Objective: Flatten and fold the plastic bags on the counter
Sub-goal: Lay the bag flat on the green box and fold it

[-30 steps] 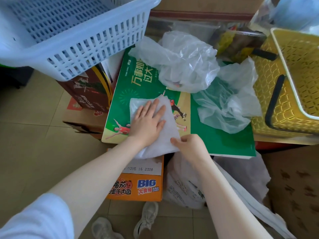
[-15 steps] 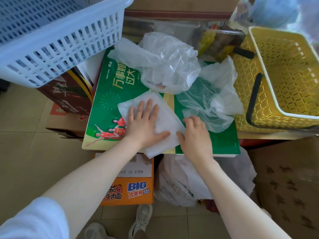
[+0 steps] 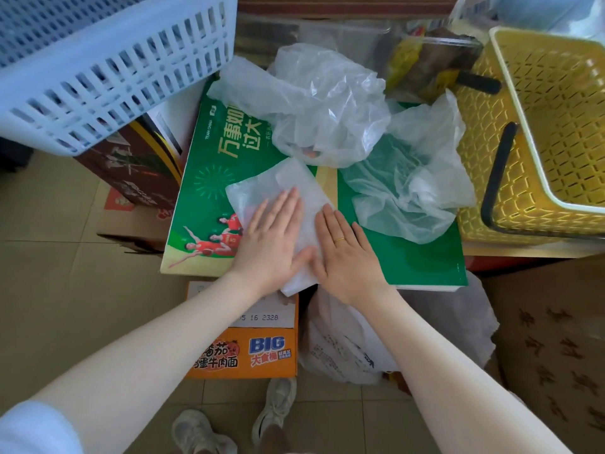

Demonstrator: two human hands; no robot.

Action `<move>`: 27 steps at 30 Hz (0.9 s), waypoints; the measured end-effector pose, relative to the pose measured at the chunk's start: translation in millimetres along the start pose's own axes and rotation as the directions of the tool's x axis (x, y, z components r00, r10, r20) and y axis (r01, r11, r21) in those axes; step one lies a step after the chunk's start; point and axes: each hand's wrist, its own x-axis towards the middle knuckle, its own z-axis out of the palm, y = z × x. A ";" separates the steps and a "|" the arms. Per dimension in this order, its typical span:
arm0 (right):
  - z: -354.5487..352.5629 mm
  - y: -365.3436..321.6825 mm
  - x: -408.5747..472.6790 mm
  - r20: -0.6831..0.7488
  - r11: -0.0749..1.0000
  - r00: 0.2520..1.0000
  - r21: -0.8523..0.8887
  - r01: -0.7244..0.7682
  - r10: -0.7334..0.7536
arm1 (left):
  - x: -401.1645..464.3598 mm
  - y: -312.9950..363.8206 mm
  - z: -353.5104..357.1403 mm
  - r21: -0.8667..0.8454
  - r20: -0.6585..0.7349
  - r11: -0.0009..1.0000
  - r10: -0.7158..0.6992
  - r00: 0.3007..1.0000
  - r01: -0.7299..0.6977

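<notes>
A folded, flattened white plastic bag (image 3: 278, 188) lies on the green box top (image 3: 409, 257). My left hand (image 3: 271, 237) presses flat on its left half with straight fingers. My right hand (image 3: 343, 250), wearing a ring, lies flat on the bag's right edge and the box. One corner of the bag hangs over the box's front edge. Behind it sits a large crumpled clear bag (image 3: 320, 103), and to the right a crumpled thin bag (image 3: 409, 188).
A blue slotted basket (image 3: 98, 60) overhangs at the upper left. A yellow basket (image 3: 556, 132) with a black handle stands at the right. Below the green box are an orange noodle carton (image 3: 248, 352) and a white sack (image 3: 340, 348). Snack packets (image 3: 425, 67) lie at the back.
My right hand has let go of the bag's corner and moved up onto its right edge, fingers flattened. My left hand has stayed flat on the bag.
</notes>
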 end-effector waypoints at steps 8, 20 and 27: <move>-1.9 3.1 3.8 0.051 1.000 0.998 0.000 -0.031 0.031 | -38.9 -10.7 18.2 0.072 0.104 0.995 0.068 0.992 -0.076; -28.2 19.5 8.7 -0.150 0.884 0.988 0.459 0.093 -0.026 | -57.9 -15.5 25.4 -0.190 -0.288 0.911 0.305 0.908 -0.367; -48.7 18.7 -10.6 0.248 0.713 0.937 0.701 0.002 -0.246 | -85.8 -26.6 -9.4 -0.822 0.009 0.555 -0.217 0.976 0.131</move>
